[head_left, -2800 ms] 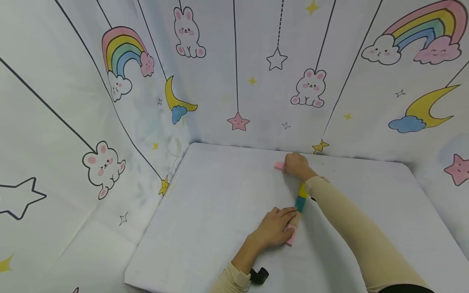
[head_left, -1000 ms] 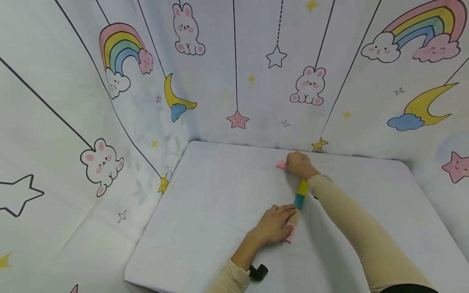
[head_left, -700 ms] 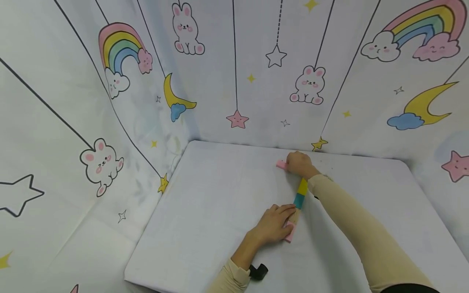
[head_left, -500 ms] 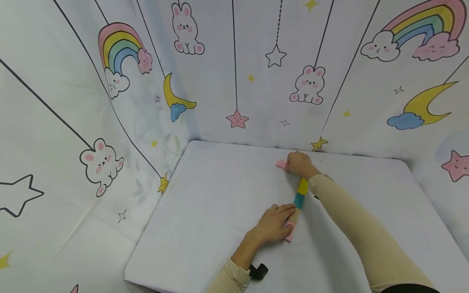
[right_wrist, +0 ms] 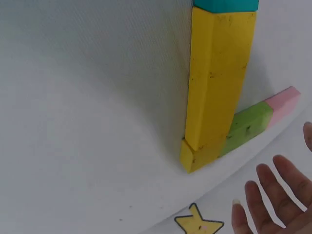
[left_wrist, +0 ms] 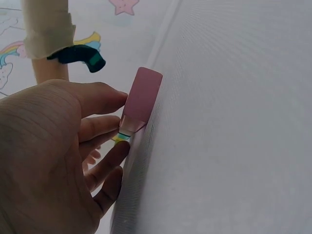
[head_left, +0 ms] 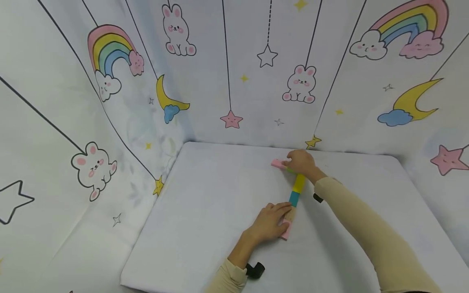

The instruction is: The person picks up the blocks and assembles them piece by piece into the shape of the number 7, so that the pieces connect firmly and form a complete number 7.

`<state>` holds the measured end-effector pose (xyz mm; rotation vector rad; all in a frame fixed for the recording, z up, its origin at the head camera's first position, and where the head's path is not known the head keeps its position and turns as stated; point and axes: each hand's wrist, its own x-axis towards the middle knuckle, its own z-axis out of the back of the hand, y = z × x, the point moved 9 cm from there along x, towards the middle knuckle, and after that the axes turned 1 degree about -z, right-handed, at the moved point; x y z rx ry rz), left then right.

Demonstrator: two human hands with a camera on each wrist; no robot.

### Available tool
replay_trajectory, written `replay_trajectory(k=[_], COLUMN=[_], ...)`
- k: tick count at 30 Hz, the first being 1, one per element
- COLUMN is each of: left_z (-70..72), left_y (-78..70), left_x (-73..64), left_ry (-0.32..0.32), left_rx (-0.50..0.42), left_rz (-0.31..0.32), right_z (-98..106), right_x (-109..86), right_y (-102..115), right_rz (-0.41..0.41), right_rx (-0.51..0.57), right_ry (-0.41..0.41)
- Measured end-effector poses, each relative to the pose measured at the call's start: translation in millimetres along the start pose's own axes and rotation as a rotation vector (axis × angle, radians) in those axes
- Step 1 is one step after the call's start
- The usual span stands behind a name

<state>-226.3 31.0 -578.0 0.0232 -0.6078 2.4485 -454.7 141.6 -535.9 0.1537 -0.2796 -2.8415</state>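
A row of wooden blocks lies on the white-covered table, running away from me. A pink block [head_left: 284,236] is nearest, then a plain wood block [head_left: 291,214], a teal block [head_left: 294,198] and a yellow block [right_wrist: 217,73]. At the far end a smaller yellow piece [right_wrist: 204,157], a green block [right_wrist: 248,127] and another pink block [right_wrist: 284,103] turn off to the left. My left hand [head_left: 268,224] touches the near blocks, thumb and fingertips along their left side. My right hand [head_left: 302,162] is beside the far corner, its fingers spread and apart from the blocks.
The table [head_left: 205,219] has a raised, rounded edge against white cloth walls [head_left: 205,81] printed with rabbits, stars and rainbows. Black wrist devices sit on the left wrist [head_left: 255,270] and the right wrist [head_left: 318,198].
My right hand has loosened from the far blocks and drawn slightly right, uncovering the green block and more of the yellow. The left hand stays at the near blocks; the head view has shifted slightly.
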Motion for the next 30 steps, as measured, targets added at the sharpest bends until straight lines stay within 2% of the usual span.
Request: replay_trajectory(k=[5,8,12,15,22,26,30], left_z=[1.6,2.0,2.1,3.2,5.8,9.4,23.6], left_y=[5.3,6.9,6.7,5.9,9.2,17.8,25.8], left_x=[-1.6,-1.4,-0.9,-0.4,1.8,-0.9,-4.6], left_ry=[0.007,-0.002,-0.018,-0.025,-0.023,-0.026,-0.034], left_rx=[-0.042,-0.064,-0.085,-0.095,-0.167,-0.224,-0.185], left_rz=[0.005,-0.008,-0.029,-0.036,-0.038,-0.011,0.028], right_z=[13,20,27,31,44,50,54], right_x=[-14.5,-24.4,-38.2,-47.7,-68.5,-83.4,-100.1], right_y=[8,11,11,10,11,16,18], right_rz=[0.000,-0.004,-0.011,-0.004,0.030,0.052,0.067], right_rx=[0.049,0.121,0.227,0.263,0.259,0.246,0.210], right_ry=[-0.099,-0.142,-0.178,-0.199,-0.288,-0.339,-0.383])
